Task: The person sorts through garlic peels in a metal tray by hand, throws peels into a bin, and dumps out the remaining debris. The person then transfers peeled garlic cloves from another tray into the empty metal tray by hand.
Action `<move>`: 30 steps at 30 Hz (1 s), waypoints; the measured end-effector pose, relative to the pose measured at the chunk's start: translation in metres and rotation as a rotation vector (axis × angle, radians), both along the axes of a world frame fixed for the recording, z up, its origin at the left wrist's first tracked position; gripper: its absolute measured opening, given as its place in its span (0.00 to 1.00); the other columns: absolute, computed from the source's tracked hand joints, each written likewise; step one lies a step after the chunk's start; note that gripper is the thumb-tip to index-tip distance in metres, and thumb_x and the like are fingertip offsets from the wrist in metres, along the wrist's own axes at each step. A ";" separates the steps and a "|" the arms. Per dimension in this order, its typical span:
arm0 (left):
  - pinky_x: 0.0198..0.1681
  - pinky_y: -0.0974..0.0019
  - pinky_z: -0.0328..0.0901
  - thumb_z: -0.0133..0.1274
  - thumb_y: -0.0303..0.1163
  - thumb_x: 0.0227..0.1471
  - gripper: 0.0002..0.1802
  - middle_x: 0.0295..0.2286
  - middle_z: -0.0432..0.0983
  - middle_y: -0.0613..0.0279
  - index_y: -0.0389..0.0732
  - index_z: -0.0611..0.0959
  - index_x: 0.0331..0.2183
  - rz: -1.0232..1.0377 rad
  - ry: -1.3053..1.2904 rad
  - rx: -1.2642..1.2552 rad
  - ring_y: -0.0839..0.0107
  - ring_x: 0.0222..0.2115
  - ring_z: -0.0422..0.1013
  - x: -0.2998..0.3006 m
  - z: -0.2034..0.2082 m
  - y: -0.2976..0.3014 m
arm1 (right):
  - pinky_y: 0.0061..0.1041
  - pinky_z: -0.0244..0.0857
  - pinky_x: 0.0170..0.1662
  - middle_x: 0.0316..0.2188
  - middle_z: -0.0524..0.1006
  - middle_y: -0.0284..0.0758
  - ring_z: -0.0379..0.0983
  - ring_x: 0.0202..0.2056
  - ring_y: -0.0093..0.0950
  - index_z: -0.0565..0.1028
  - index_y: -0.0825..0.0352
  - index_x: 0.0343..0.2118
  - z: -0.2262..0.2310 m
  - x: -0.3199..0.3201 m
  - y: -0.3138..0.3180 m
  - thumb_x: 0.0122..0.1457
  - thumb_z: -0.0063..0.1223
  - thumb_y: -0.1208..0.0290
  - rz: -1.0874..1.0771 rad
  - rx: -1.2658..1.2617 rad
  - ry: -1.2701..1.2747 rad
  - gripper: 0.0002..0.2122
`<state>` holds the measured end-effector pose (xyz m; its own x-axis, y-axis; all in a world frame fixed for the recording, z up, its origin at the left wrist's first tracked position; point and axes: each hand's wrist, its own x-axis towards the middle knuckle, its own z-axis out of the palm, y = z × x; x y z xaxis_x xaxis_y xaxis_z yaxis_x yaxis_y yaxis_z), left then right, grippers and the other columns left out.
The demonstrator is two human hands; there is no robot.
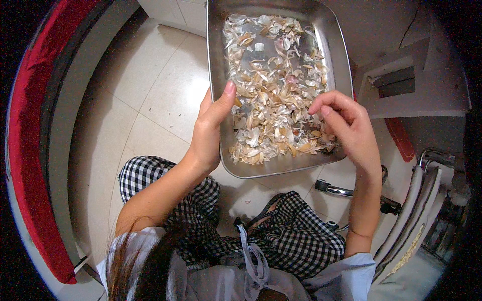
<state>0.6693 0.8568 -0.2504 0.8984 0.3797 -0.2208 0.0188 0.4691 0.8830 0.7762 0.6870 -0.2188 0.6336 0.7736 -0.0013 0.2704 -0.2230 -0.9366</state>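
Observation:
A deep rectangular metal tray [276, 169] with rounded corners is held up in front of me. Loose papery garlic skins [273, 108], white and tan with a few pinkish bits, lie in it, thickest in the near half. My left hand [210, 125] grips the tray's left side, thumb over the rim and the other fingers mostly hidden behind the wall. Above the skins at the right side hovers my right hand [349, 125], its fingers curled in and the thumb close to the index finger. Whether anything sits between those fingertips cannot be made out.
Below the tray are my legs in black-and-white checked trousers [301, 226] and the tiled floor [165, 95]. A chair [411, 210] with a metal frame stands at the right. Along the left curves a red-covered edge [37, 150]. A grey cabinet-like unit [396, 85] is at the right.

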 end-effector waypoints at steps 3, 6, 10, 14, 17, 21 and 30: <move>0.36 0.70 0.60 0.36 0.47 0.46 0.26 0.33 0.66 0.57 0.34 0.66 0.38 0.019 -0.009 0.020 0.70 0.32 0.65 -0.001 0.002 0.000 | 0.25 0.58 0.29 0.22 0.69 0.33 0.64 0.25 0.27 0.67 0.70 0.23 0.003 -0.002 -0.007 0.46 0.42 0.75 0.003 -0.271 -0.321 0.04; 0.35 0.70 0.60 0.37 0.48 0.46 0.25 0.31 0.67 0.59 0.35 0.67 0.37 0.032 0.044 0.055 0.71 0.30 0.66 -0.003 0.006 0.001 | 0.29 0.57 0.31 0.22 0.68 0.39 0.64 0.27 0.35 0.65 0.69 0.22 0.001 -0.006 -0.009 0.42 0.44 0.75 0.063 -0.335 -0.673 0.04; 0.38 0.70 0.58 0.37 0.47 0.45 0.26 0.34 0.63 0.57 0.35 0.62 0.40 0.005 0.008 0.028 0.70 0.34 0.63 -0.001 0.006 0.001 | 0.32 0.56 0.33 0.21 0.67 0.41 0.64 0.28 0.36 0.63 0.69 0.21 -0.002 -0.011 -0.007 0.41 0.44 0.75 0.051 -0.487 -0.874 0.05; 0.34 0.70 0.60 0.38 0.47 0.45 0.23 0.30 0.67 0.60 0.37 0.66 0.37 0.042 -0.025 0.102 0.72 0.29 0.65 0.000 0.004 -0.001 | 0.29 0.55 0.32 0.19 0.66 0.39 0.62 0.26 0.36 0.62 0.69 0.20 -0.005 -0.011 -0.007 0.37 0.48 0.78 -0.006 -0.493 -0.888 0.07; 0.35 0.70 0.60 0.37 0.46 0.46 0.23 0.31 0.67 0.60 0.37 0.66 0.38 0.049 -0.021 0.094 0.72 0.30 0.65 0.000 0.005 -0.004 | 0.31 0.54 0.32 0.20 0.66 0.39 0.62 0.27 0.37 0.62 0.69 0.19 -0.005 -0.011 -0.008 0.37 0.48 0.78 -0.007 -0.509 -0.885 0.07; 0.35 0.70 0.60 0.37 0.46 0.46 0.23 0.31 0.67 0.60 0.37 0.65 0.38 0.016 -0.028 0.117 0.72 0.30 0.65 -0.001 0.006 -0.002 | 0.26 0.57 0.27 0.17 0.65 0.37 0.63 0.22 0.31 0.64 0.71 0.22 0.004 -0.008 -0.009 0.39 0.48 0.77 0.067 -0.439 -0.684 0.07; 0.31 0.71 0.60 0.37 0.47 0.46 0.22 0.29 0.68 0.61 0.36 0.68 0.35 0.053 0.023 0.141 0.73 0.27 0.65 0.000 0.013 -0.006 | 0.11 0.51 0.18 0.17 0.62 0.27 0.56 0.17 0.13 0.65 0.72 0.32 -0.003 0.014 -0.017 0.47 0.45 0.69 0.050 0.253 0.776 0.12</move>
